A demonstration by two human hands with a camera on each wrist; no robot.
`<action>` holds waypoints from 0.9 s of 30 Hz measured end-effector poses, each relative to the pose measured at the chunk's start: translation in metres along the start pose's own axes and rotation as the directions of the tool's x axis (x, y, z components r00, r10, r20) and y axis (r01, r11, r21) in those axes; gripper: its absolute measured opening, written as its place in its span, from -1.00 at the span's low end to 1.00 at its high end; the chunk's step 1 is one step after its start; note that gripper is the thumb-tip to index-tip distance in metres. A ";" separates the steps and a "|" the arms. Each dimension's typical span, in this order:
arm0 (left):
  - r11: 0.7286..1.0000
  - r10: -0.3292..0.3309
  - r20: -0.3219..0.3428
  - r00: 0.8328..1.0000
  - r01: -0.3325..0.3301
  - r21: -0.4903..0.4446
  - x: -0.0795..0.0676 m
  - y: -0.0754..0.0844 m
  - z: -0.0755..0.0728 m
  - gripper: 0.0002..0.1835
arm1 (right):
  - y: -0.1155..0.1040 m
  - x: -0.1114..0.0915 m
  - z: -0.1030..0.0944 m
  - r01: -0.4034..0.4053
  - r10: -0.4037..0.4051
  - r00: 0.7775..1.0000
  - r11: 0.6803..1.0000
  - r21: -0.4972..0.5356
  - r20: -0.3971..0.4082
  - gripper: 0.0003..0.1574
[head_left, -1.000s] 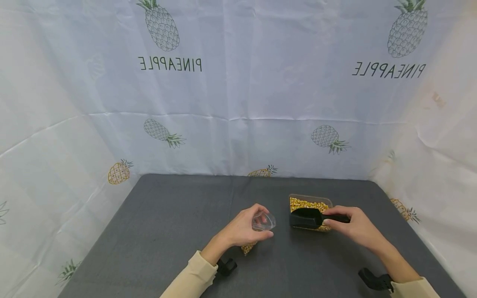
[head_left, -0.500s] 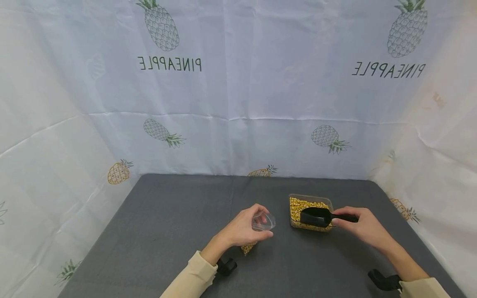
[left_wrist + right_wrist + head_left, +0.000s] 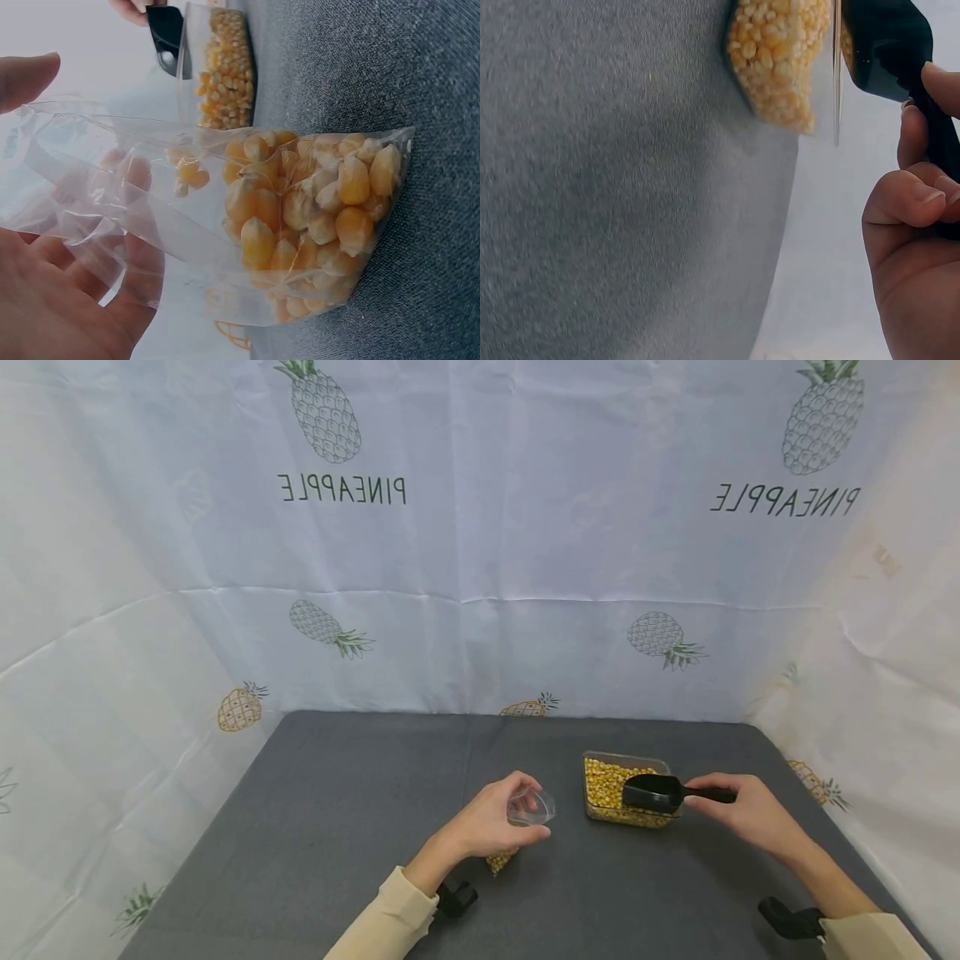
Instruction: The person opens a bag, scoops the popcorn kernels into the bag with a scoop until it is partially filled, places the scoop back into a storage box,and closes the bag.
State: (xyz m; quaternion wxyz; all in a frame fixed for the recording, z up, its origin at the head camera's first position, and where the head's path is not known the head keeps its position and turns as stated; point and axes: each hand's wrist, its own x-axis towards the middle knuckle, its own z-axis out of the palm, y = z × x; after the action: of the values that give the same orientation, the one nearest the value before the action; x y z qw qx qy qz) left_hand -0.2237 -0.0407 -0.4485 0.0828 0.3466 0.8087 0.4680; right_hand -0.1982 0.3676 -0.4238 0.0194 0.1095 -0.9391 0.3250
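My left hand [image 3: 487, 822] curls round the mouth of a clear plastic bag [image 3: 531, 810] and holds it spread wide. In the left wrist view, corn kernels [image 3: 300, 214] fill the lower part of the bag, which touches the table. Thumb and fingers stand on opposite sides of the opening. My right hand [image 3: 750, 814] grips a black scoop [image 3: 654, 793] by its handle, thumb on top. The scoop is above the right part of a clear plastic box [image 3: 627, 754] of corn kernels [image 3: 609, 785]. No kernels show in the scoop in the head view.
A dark grey table [image 3: 360, 810] lies under everything. White curtains [image 3: 465, 527] with pineapple prints stand behind and at both sides. A black strap mount [image 3: 457, 897] sits on the left wrist, and another black mount [image 3: 789, 920] on the right.
My right hand has moved right with the scoop, from the box's left part to its right part, uncovering more kernels. The left hand and the bag have stayed in place.
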 end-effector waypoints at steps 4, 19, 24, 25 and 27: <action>1.000 -0.001 0.002 1.000 0.001 0.006 0.000 0.000 0.000 -0.48 | 0.001 0.000 -0.006 0.000 -0.001 1.000 1.000 -0.001 -0.004 -0.58; 1.000 0.007 0.011 1.000 -0.007 -0.012 0.000 -0.003 0.000 -0.48 | 0.000 0.009 -0.006 0.047 -0.047 0.998 0.999 0.003 0.046 -0.59; 1.000 0.008 0.011 1.000 -0.008 -0.015 0.000 -0.003 0.000 -0.49 | 0.000 0.011 -0.001 0.069 -0.067 0.996 0.997 -0.032 0.050 -0.59; 1.000 0.008 0.011 1.000 -0.008 -0.013 0.000 -0.003 0.000 -0.49 | 0.000 0.011 0.000 0.060 -0.059 0.997 0.998 -0.037 0.045 -0.60; 1.000 0.005 0.012 1.000 -0.005 -0.012 0.000 -0.003 0.000 -0.49 | 0.000 0.012 0.001 0.058 -0.056 0.998 0.997 -0.046 0.042 -0.60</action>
State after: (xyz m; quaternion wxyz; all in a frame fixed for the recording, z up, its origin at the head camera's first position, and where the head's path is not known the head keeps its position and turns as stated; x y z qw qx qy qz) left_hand -0.2251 -0.0412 -0.4507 0.0886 0.3508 0.8046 0.4709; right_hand -0.2094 0.3645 -0.4236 0.0121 0.1421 -0.9433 0.2996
